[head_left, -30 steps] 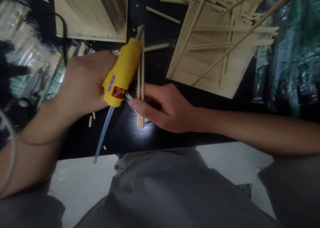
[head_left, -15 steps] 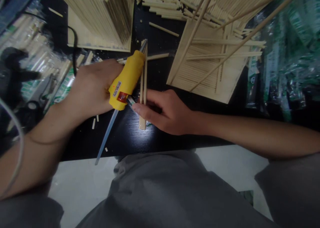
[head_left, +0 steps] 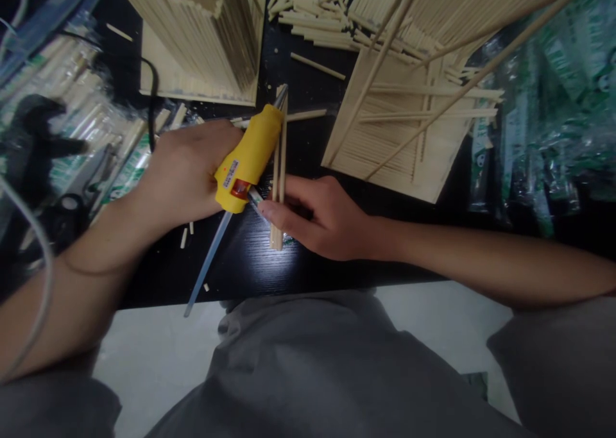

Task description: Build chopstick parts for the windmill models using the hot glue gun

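Observation:
My left hand (head_left: 185, 172) is closed round a yellow glue gun (head_left: 248, 159) whose metal tip points away from me, lying against a pair of wooden sticks (head_left: 279, 168). A clear glue stick (head_left: 206, 265) pokes out of the gun's back toward me. My right hand (head_left: 322, 217) rests on the black table (head_left: 240, 265) with its fingers pressed on the near part of the sticks, holding them side by side.
A box built of sticks (head_left: 206, 34) stands at the back left. A flat panel of sticks (head_left: 399, 143) lies to the right with long loose sticks across it. Cut stick pieces (head_left: 312, 15) are piled behind. Plastic chopstick packets (head_left: 553, 104) lie right; scissors (head_left: 81, 181) and a cable (head_left: 151, 98) left.
The view has drifted so that everything sits a little lower in the picture. Both hands keep the same hold on the glue gun and the sticks.

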`<state>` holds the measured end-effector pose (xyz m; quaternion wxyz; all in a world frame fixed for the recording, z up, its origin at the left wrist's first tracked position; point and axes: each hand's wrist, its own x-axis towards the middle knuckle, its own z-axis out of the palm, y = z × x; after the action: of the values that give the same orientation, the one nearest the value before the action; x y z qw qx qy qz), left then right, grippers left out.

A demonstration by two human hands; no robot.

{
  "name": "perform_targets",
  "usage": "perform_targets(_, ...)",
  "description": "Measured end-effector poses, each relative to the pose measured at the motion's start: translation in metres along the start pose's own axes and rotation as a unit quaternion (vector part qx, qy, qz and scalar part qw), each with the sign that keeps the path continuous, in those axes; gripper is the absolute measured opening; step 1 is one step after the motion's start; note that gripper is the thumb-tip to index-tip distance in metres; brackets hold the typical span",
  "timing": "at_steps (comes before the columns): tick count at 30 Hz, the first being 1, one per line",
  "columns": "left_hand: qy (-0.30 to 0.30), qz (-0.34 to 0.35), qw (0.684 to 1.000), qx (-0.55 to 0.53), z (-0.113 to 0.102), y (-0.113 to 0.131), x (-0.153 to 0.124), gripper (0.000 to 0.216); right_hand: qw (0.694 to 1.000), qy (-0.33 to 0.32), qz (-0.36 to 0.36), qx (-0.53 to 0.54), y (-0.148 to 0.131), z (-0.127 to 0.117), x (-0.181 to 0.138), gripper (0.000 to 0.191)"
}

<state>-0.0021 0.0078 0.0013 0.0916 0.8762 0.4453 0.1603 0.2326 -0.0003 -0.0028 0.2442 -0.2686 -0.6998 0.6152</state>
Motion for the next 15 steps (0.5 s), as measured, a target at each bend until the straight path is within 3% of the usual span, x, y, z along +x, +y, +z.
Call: perform_targets(15, 0.009, 0.007, 1.000, -0.011, 0.0008, 0.0000, 0.0014, 0.039, 1.000, -0.001, 0.007, -0.012, -0.0007, 0.0006, 0.0002, 0.036)
